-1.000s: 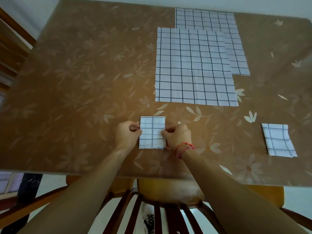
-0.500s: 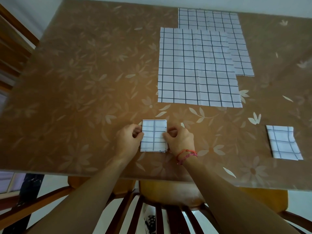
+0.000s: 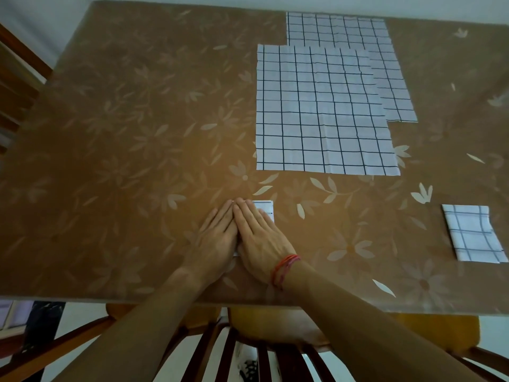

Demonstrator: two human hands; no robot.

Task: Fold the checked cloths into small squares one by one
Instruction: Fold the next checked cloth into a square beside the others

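Note:
A small folded checked cloth (image 3: 266, 208) lies near the table's front edge, almost wholly covered by my hands; only its far right corner shows. My left hand (image 3: 217, 238) and my right hand (image 3: 261, 238), with a red thread at the wrist, lie flat side by side on it, fingers straight and pressed together. A large unfolded checked cloth (image 3: 319, 111) lies flat beyond them, overlapping a second spread cloth (image 3: 385, 64) farther back. A folded checked square (image 3: 472, 232) rests at the right.
The brown table cover (image 3: 124, 133) has a pale flower pattern. Its front edge runs just below my wrists. A wooden chair (image 3: 261, 351) with slats stands under the edge, and another wooden chair (image 3: 19, 67) shows at the left.
Both hands were pinching the small folded cloth at its sides. They now lie flat on top of it, covering most of it.

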